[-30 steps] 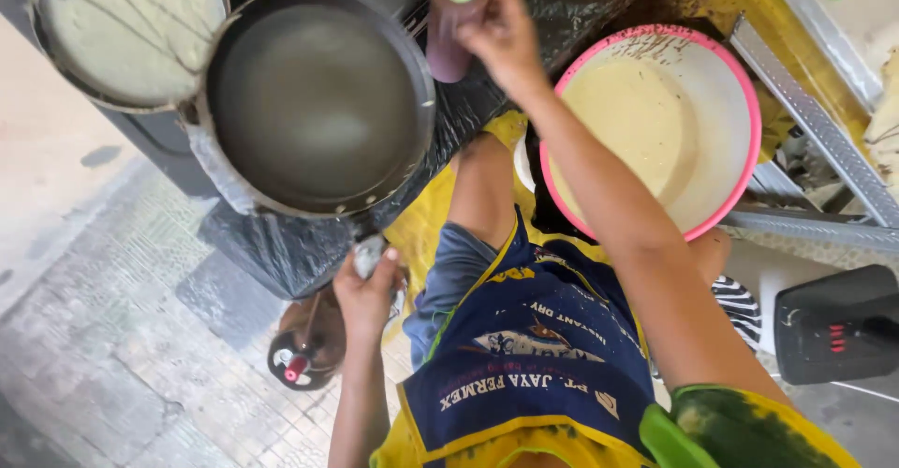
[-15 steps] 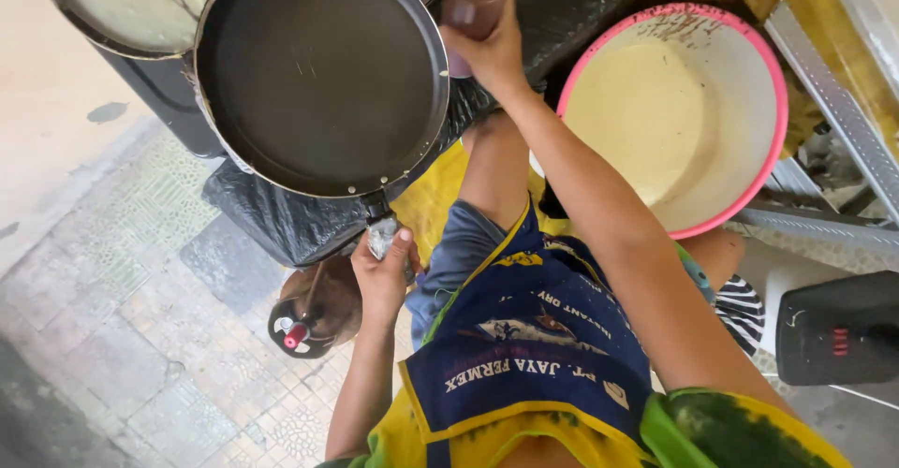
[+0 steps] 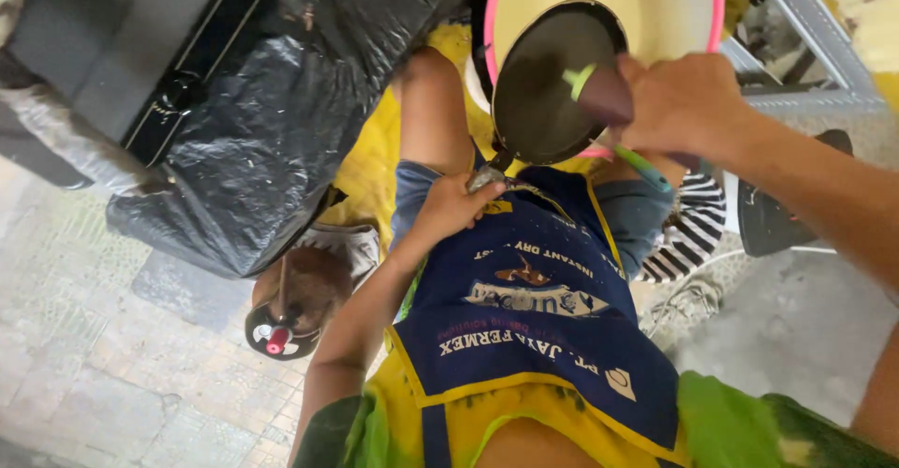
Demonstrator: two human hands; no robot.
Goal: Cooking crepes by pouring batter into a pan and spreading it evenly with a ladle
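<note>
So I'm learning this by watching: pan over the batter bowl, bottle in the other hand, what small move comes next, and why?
Probably tip the bottle and squeeze onto the pan: the right hand points its green nozzle at the bare dark surface, while the left hand holds the pan's handle over the pink-rimmed bowl.

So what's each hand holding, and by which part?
Left hand grips the pan by its handle. Right hand holds the bottle around its body.
</note>
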